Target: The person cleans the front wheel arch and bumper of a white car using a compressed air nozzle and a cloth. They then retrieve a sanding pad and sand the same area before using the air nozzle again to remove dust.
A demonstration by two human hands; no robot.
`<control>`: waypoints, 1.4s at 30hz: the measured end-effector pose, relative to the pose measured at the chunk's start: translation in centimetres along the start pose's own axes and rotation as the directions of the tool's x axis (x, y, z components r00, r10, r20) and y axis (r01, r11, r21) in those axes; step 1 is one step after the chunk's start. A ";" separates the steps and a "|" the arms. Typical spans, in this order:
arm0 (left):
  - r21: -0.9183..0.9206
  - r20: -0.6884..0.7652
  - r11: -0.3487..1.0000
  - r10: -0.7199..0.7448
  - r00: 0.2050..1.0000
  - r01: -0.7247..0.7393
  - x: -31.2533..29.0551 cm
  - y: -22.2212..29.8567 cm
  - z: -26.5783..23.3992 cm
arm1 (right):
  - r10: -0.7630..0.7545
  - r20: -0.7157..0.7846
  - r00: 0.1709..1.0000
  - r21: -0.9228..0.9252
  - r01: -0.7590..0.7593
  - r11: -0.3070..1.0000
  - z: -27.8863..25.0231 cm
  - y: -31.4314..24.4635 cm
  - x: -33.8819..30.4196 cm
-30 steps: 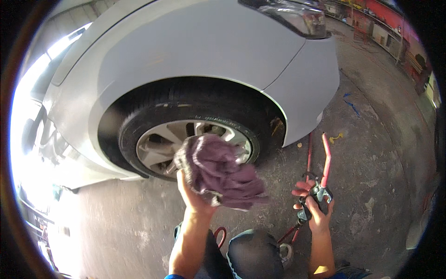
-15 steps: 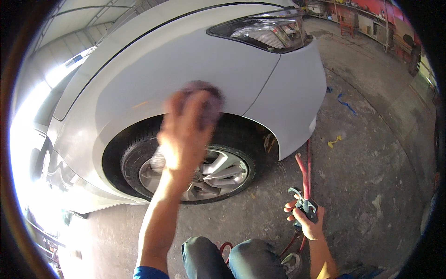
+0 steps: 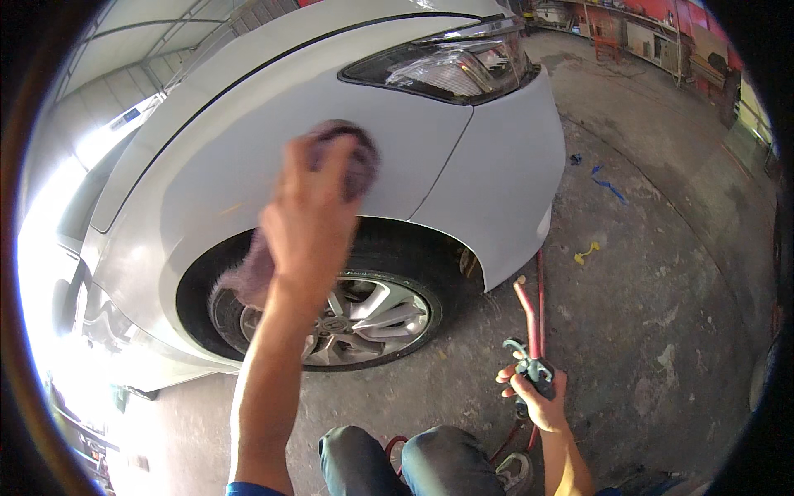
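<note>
My left hand is closed around a bunched purplish cloth, somewhat blurred by motion. The cloth is at the car's front fender, above the wheel arch, and part of it hangs past my wrist over the tyre. Between light silver paint and a flatter grey area, the fender shows a soft border. Low on the right, my right hand grips a dark air blow gun with a red tube pointing up and away from me.
The wheel sits below the fender, with the headlight and bumper to its right. A red hose runs along the concrete floor. Yellow and blue scraps lie farther right. Shelving stands at the back.
My left hand with the cloth has shifted slightly up and left over the fender; more cloth now hangs beside the wrist. The whole view has moved a little. My right hand still holds the blow gun.
</note>
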State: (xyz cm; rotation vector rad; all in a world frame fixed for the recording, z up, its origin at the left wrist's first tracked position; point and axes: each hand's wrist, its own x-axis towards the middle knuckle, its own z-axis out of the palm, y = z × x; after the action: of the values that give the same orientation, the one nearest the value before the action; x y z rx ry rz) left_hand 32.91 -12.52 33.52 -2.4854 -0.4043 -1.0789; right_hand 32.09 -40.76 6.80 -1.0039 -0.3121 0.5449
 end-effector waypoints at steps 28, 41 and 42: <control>0.012 0.286 0.940 0.323 0.902 -0.340 2.1 6.4 3.5 | -0.001 -0.013 1.000 -0.020 0.000 1.000 -0.8 -0.4 -0.5; 0.093 0.214 0.866 0.464 0.859 -0.491 1.6 6.8 6.1 | -0.005 0.030 1.000 -0.037 0.006 0.999 -1.4 2.0 -1.0; 0.071 0.197 0.858 0.488 0.850 -0.509 0.3 5.2 5.2 | -0.008 0.028 1.000 -0.038 0.009 0.999 -1.4 2.2 -1.0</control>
State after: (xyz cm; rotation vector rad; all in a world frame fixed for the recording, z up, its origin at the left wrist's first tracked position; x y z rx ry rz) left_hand 38.49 -14.61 29.29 -2.3819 0.1342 -0.6086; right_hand 31.36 -41.40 4.14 -1.0319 -0.3526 0.5477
